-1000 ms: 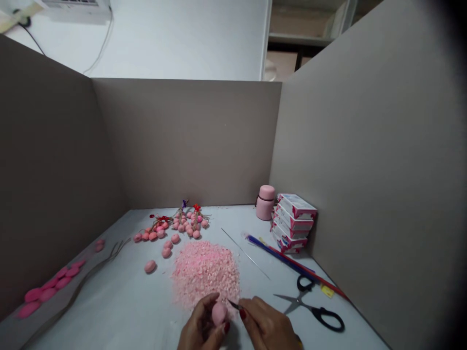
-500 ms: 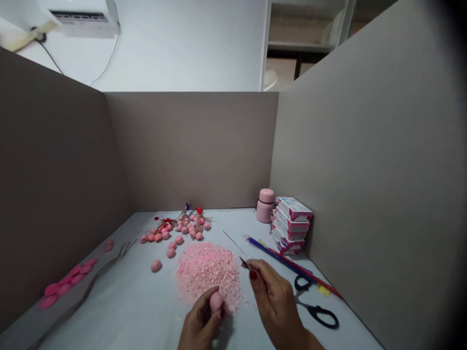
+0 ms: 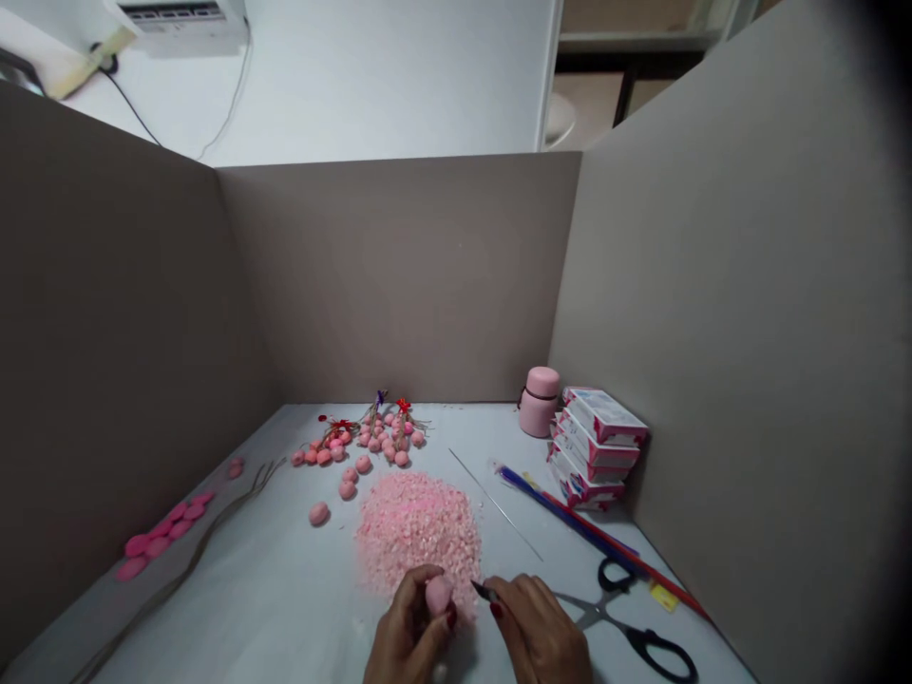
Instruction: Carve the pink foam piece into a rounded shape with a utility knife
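Note:
My left hand (image 3: 409, 632) grips a small pink ball (image 3: 438, 596) between thumb and fingers, at the near edge of a heap of pink shavings (image 3: 420, 527). Pinched in my right hand (image 3: 538, 627) is a small dark-tipped craft knife (image 3: 484, 591). Its pointed blade faces the ball, with a small gap between them. Most of the handle is hidden in the fingers. Scissors (image 3: 605, 613) lie open just right of that hand, and a long thin metal rod (image 3: 495, 503) rests beyond it.
Several pink balls (image 3: 319, 514) and tied bunches (image 3: 389, 435) lie behind the heap. Flat pink pieces (image 3: 158, 546) and brown cord (image 3: 206, 537) are at left. A pink flask (image 3: 539, 403), stacked boxes (image 3: 598, 446) and coloured sticks (image 3: 562, 513) stand or lie right. Grey panels (image 3: 413, 275) enclose the table.
My right hand has come down and closer to the ball, bringing the craft knife near it. The ball stays in my left hand. The camera view has shifted slightly.

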The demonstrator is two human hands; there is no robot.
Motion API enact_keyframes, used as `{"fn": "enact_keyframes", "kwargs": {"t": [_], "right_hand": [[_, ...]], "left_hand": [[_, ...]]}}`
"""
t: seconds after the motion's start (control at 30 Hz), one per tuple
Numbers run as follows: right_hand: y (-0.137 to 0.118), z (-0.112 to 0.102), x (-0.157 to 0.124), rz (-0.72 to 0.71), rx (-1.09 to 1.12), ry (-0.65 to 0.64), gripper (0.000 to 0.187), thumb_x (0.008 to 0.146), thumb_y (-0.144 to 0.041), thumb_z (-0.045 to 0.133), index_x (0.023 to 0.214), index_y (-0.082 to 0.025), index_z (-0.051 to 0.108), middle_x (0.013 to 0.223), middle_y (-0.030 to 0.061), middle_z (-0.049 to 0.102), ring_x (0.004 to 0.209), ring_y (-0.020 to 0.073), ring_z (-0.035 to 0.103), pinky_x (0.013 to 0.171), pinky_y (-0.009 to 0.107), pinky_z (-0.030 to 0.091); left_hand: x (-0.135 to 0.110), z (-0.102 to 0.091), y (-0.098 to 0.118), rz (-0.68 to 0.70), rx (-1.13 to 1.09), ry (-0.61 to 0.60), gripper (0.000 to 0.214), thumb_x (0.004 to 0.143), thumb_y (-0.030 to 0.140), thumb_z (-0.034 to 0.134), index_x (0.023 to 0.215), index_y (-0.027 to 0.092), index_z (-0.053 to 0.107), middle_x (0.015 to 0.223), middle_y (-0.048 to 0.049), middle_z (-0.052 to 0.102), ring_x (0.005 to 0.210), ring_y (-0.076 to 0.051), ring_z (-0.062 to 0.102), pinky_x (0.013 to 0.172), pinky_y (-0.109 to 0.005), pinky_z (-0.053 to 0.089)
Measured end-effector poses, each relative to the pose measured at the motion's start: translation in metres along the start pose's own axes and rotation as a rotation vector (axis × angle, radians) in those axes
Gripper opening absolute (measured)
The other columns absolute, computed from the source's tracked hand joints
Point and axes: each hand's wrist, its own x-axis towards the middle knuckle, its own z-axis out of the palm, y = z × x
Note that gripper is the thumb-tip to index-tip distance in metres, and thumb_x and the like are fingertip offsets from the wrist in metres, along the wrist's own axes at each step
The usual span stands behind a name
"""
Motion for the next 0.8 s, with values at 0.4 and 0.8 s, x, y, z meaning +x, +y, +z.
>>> {"fn": "enact_keyframes", "kwargs": {"t": [0.4,0.8], "right_hand": [[-0.004,0.0,-0.001,-0.009,-0.06,-0.184,0.032,0.103,-0.032,0.031,0.096,-0.025,0.061,0.073,0.0021,0.063,0.068,0.018,0.063,0.059,0.026,0.045],[-0.013,0.0,0.0,0.088,0.059,-0.196,0.031,0.102,-0.031,0.034,0.093,-0.023,0.063,0.076,0.0031,0.065,0.07,0.019,0.064,0.062,0.027,0.044]], "left_hand": [[0.001,-0.004,-0.011,-0.086,-0.064,-0.085,0.05,0.073,0.058,0.064,0.108,0.022,0.061,0.071,0.0006,0.06,0.06,-0.015,0.049,0.057,-0.029,0.039],[-0.021,-0.002,0.003,-0.344,-0.356,-0.065,0.051,0.062,0.065,0.07,0.085,0.02,0.066,0.061,0.0011,0.062,0.048,-0.011,0.05,0.05,-0.026,0.035]]}}
